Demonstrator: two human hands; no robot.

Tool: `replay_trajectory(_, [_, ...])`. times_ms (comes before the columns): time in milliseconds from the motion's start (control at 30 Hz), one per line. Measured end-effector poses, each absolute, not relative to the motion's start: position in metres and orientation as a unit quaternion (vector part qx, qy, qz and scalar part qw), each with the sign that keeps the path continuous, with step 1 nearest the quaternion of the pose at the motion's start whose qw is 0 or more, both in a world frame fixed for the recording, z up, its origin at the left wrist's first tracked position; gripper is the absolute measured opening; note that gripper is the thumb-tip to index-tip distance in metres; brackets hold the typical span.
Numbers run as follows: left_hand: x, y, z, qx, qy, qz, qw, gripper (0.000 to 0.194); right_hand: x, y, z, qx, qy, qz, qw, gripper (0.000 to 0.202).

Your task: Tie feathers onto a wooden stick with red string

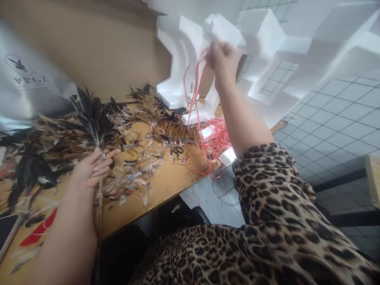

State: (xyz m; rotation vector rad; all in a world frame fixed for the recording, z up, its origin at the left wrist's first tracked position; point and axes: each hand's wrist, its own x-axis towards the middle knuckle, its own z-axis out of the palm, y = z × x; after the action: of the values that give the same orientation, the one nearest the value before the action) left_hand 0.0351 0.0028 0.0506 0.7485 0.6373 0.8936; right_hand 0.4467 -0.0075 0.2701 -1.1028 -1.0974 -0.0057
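My left hand [95,166] is closed around a thin stick [100,198], with a tuft of dark feathers [93,114] spreading from its upper end. Raised at the upper middle, my right hand [224,59] pinches strands of pink string [196,83] that hang down toward the table. Below it lies a tangled heap of the same pink string [215,138] at the table's right edge. Black-handled scissors [176,151] rest just left of that heap, their blades hard to make out. Bunches of brown feathers [175,130] sit behind the scissors.
Loose feathers [130,166] litter the wooden table [166,184]. White foam pieces [178,59] stand at the back right, near a wire grid [341,111]. A white printed bag [32,79] and cardboard [97,47] are at the back left. Something red [38,229] lies front left.
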Motion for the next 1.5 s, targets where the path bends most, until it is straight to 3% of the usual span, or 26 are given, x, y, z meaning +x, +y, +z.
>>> replay_trajectory(100, [0.031, 0.003, 0.051, 0.35, 0.291, 0.408, 0.791, 0.046, 0.442, 0.02, 0.303, -0.416, -0.535, -0.116, 0.726, 0.018])
replay_trajectory(200, [0.032, 0.002, 0.053, 0.347, 0.304, 0.401, 0.792, 0.048, 0.446, 0.035, 0.282, -0.486, -0.563, -0.119, 0.658, 0.018])
replay_trajectory(300, [0.034, 0.001, 0.054, 0.344, 0.307, 0.399, 0.793, 0.048, 0.459, 0.035, 0.223, -0.599, -0.556, -0.049, 0.574, 0.02])
replay_trajectory(400, [0.035, 0.001, 0.052, 0.346, 0.294, 0.393, 0.8, 0.046, 0.478, 0.023, 0.167, -0.682, -0.535, 0.042, 0.496, 0.006])
replay_trajectory(500, [0.035, 0.003, 0.048, 0.35, 0.286, 0.383, 0.806, 0.043, 0.5, 0.006, 0.138, -0.766, -0.482, 0.155, 0.395, 0.034])
replay_trajectory(600, [0.034, 0.006, 0.045, 0.348, 0.284, 0.381, 0.808, 0.04, 0.523, -0.013, 0.131, -0.779, -0.434, 0.158, 0.424, 0.051])
replay_trajectory(767, [0.035, 0.008, 0.041, 0.356, 0.274, 0.37, 0.813, 0.039, 0.553, -0.065, 0.136, -0.8, -0.391, 0.083, 0.448, 0.025])
replay_trajectory(933, [0.035, 0.008, 0.042, 0.356, 0.269, 0.366, 0.816, 0.041, 0.559, -0.118, 0.137, -0.862, -0.393, 0.055, 0.316, 0.017])
replay_trajectory(1167, [0.035, 0.006, 0.046, 0.353, 0.278, 0.365, 0.815, 0.04, 0.542, -0.14, 0.113, -0.879, -0.466, 0.043, 0.088, 0.034])
replay_trajectory(1233, [0.035, 0.006, 0.046, 0.349, 0.277, 0.367, 0.817, 0.04, 0.534, -0.14, 0.105, -0.871, -0.49, 0.041, 0.025, 0.03])
replay_trajectory(1333, [0.034, 0.006, 0.045, 0.343, 0.277, 0.366, 0.819, 0.038, 0.525, -0.136, 0.106, -0.87, -0.485, 0.031, 0.078, 0.017])
replay_trajectory(1500, [0.033, 0.007, 0.044, 0.305, 0.273, 0.364, 0.836, 0.037, 0.505, -0.123, 0.152, -0.785, -0.459, -0.013, 0.417, 0.04])
